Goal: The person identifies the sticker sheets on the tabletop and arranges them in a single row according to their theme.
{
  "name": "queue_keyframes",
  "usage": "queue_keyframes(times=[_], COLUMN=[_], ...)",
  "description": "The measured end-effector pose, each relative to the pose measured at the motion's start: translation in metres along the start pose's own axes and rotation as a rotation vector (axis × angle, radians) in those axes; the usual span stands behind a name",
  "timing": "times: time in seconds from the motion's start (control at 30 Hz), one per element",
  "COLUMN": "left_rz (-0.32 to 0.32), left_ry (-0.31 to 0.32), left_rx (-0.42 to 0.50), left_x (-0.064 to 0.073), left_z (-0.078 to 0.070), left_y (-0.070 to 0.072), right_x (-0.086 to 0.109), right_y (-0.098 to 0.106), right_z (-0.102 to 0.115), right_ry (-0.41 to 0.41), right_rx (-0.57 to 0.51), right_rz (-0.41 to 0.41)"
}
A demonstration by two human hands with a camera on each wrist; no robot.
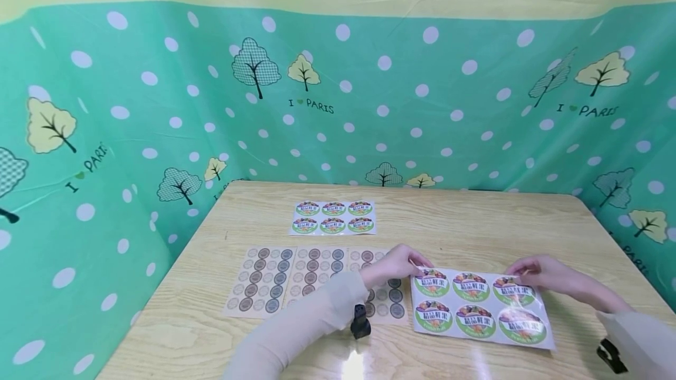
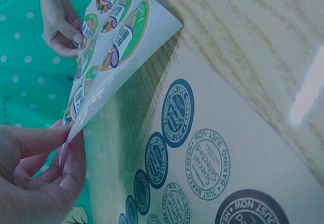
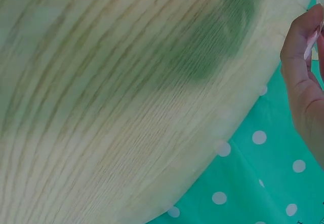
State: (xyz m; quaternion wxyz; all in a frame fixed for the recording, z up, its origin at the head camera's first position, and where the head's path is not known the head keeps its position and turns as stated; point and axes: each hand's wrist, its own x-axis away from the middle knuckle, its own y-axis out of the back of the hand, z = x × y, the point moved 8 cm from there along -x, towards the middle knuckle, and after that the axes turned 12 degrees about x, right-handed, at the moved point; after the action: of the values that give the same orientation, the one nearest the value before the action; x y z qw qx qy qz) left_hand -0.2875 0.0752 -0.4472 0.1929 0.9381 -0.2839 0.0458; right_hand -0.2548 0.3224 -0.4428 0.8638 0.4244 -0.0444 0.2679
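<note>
A white sticker sheet with two rows of oval fruit labels is held up at its far edge by both hands. My left hand pinches its far left corner between thumb and fingers; the left wrist view shows this grip on the sheet closely. Over at the far right corner, my right hand pinches the same sheet, thumb on top. The sheet slants, its far edge raised off the table. In the right wrist view only part of the right hand shows, at the right edge.
Three beige sheets of round stickers lie side by side on the wooden table, the rightmost partly under my left arm. Behind them lies another fruit label sheet. A green polka-dot curtain hangs around the table's back and sides.
</note>
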Motion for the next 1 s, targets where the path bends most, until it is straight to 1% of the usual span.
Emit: queue_keyframes(times=[0.1, 0.33, 0.53, 0.67, 0.8, 1.0], left_rz=[-0.015, -0.050, -0.073, -0.076, -0.076, -0.066], left_ry=[0.001, 0.019, 0.004, 0.000, -0.004, -0.034], left_rx=[0.000, -0.003, -0.037, -0.030, -0.040, -0.094], left_x=[-0.003, -0.008, -0.011, -0.011, -0.011, -0.011], left_z=[0.002, 0.006, 0.007, 0.008, 0.008, 0.008], left_y=[0.002, 0.006, 0.009, 0.009, 0.009, 0.009], right_x=[-0.004, -0.011, -0.016, -0.020, -0.023, -0.025], right_y=[0.001, -0.001, 0.000, -0.001, -0.001, -0.003], right_z=[-0.002, -0.007, -0.009, -0.011, -0.012, -0.011], right_ry=[-0.019, -0.068, -0.094, -0.109, -0.094, -0.078], right_rx=[0.013, 0.008, 0.047, 0.050, 0.054, 0.073], right_rz=[-0.021, -0.052, -0.086, -0.099, -0.110, -0.135])
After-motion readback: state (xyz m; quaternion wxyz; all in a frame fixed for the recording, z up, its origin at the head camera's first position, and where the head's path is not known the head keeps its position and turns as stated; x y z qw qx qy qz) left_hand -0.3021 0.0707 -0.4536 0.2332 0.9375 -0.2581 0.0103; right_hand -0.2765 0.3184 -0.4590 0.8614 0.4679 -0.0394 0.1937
